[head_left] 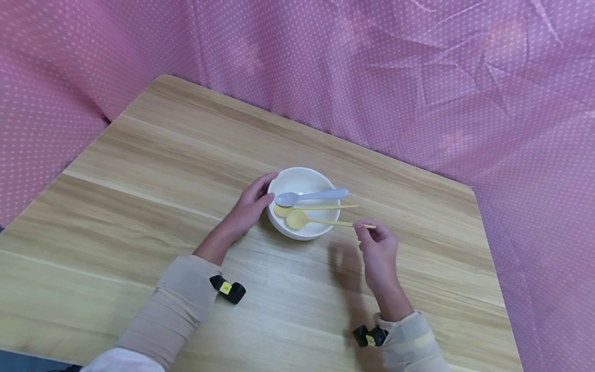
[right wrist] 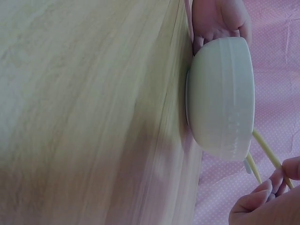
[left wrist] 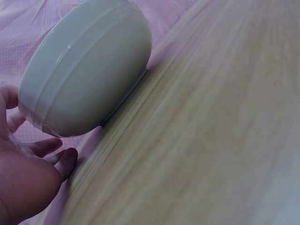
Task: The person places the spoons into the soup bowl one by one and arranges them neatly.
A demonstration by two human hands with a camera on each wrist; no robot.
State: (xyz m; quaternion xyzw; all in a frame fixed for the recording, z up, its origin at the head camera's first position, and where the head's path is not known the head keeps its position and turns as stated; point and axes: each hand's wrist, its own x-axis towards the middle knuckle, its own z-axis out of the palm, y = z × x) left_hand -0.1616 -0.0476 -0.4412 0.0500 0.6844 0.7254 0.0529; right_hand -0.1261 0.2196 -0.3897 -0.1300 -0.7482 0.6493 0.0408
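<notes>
A white bowl (head_left: 302, 179) stands upright on the table, its plain outer wall (left wrist: 93, 75) showing in the left wrist view. My left hand (head_left: 245, 211) grips the bowl's left side, thumb at the rim and fingers along the outside. Between thumb and fingers, my right hand (head_left: 381, 254) pinches the handle end of a yellow spoon (head_left: 296, 219), whose head is over the bowl's near inner side. A second yellow spoon (head_left: 321, 207) and a pale blue spoon (head_left: 325, 195) lie in the bowl, handles sticking out over the right rim.
The wood-grain table (head_left: 153, 206) extends around the bowl. Pink dotted cloth (head_left: 325, 67) hangs behind its far edge and at both sides. Each sleeved wrist carries a small black camera, one on the left (head_left: 228, 289) and one on the right (head_left: 370, 336).
</notes>
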